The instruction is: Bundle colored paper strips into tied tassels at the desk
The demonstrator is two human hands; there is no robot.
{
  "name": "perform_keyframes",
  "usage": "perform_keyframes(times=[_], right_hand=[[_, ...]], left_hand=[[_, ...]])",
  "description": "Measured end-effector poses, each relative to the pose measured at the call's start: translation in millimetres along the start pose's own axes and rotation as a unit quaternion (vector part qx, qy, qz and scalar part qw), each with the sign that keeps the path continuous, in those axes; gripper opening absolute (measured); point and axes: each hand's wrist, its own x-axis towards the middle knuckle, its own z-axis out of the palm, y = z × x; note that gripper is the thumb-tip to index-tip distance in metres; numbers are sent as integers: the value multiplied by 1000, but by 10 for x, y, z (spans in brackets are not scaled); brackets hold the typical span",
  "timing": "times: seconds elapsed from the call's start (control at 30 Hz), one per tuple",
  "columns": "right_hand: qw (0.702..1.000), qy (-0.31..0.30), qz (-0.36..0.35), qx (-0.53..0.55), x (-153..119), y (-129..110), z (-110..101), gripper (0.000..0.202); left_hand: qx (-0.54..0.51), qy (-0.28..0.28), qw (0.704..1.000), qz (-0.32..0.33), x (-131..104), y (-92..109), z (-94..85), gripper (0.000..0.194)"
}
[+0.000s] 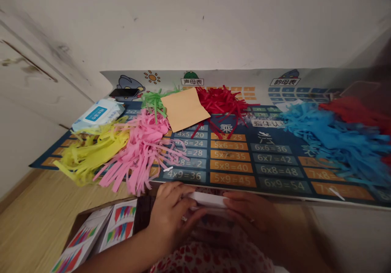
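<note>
Pale wall [195, 29] behind, chart-covered table [232, 167] running across the view, printed with times-table rows. White piece [210, 200], flat and narrow-looking, is held level between both hands just at the table's near edge, above the lap; exact type can't be told. Left hand [174, 208] pinches its left end, fingers curled over the top, thumb lower down. Right hand [249, 210] has fingertips closed on the right end; dim there, thumb placement can't be told. Ring on each hand.

Below, clothing [195, 258] with red heart-like print. Left of the left forearm, white cartons [120, 224] with coloured pennant print sit in a dark box [77, 220].

On the table, nearest the left hand: pink paper strips [146, 143], overlapping yellow paper strips [91, 151] to their left. Beyond, beige square sheet [185, 110] between green strips [154, 102] and dark red strips [220, 100]. Wipes pack [99, 115] behind the yellow, black phone [125, 92] farther back. Far right, large blue bundle [342, 143], brighter red bundle [360, 110] behind it. Small white scrap [337, 193] near the front edge. Wood-look floor [33, 208] lower left.
</note>
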Motion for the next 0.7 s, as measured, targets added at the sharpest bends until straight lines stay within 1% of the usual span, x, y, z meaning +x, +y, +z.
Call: perform_keyframes(times=[0.17,0.3,0.43,0.5,0.57,0.63,0.7], right_hand=[[1000,11,8,-9,17,0,-15,24],[1000,0,-9,-8,19,-10,-49,25],[1000,-14,11,-7,8,-27,-75,21],[999,-24,30,-6,1,-28,-76,20],[999,-25,37,-8,-18,-10,-54,20],[999,-15,26,-12,-64,39,-10,20],[1000,-11,9,-8,-133,131,32,22]], left_hand=[[-8,12,1000,18,-11,-31,21,10],[-38,1,998,45,-3,-93,29,15],[-83,-5,995,58,41,-158,15,11],[-121,-29,989,82,89,-187,18,9],[-151,-72,979,118,155,-207,39,10],[-140,-127,969,156,231,-211,75,13],[-109,-161,964,184,302,-198,111,14]])
